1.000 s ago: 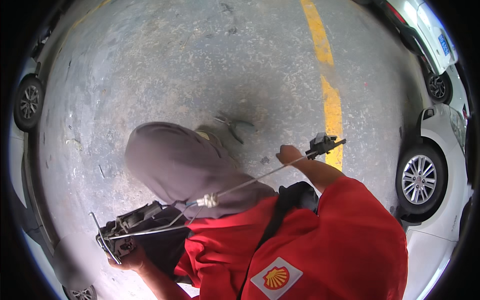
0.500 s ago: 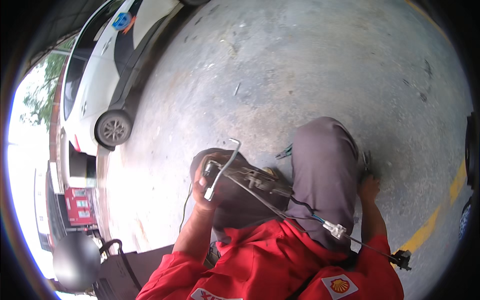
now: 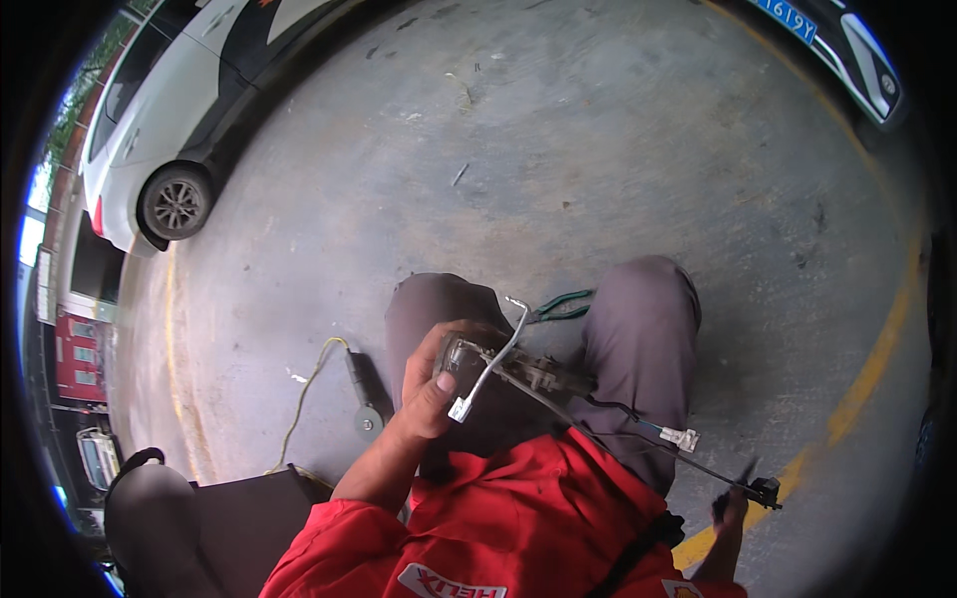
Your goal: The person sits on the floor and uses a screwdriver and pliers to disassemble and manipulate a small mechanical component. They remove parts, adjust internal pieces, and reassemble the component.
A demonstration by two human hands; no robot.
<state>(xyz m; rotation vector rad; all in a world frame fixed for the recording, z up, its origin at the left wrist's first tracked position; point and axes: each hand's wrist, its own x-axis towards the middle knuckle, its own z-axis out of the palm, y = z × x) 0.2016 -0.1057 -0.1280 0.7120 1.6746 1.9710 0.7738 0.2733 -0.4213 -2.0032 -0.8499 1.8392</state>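
Observation:
My left hand grips a dark metal latch-like mechanism above my thighs, with a bent silver rod standing out from it. A thin rod and cable trail rightward past a white connector to a black fitting. At the lower right, my right hand is closed around a dark hand tool, partly blurred, beside my right leg. Green-handled pliers lie on the floor beyond the mechanism, between my knees.
A grinder-like power tool with a yellow cord lies on the floor left of me. A dark low object sits at lower left. A white car stands at upper left, another car at upper right. Yellow lines cross the floor.
My view has swung from between cars to facing the white car. My right hand has gone down beside my right leg to a dark tool; my left hand has raised the mechanism over my thighs.

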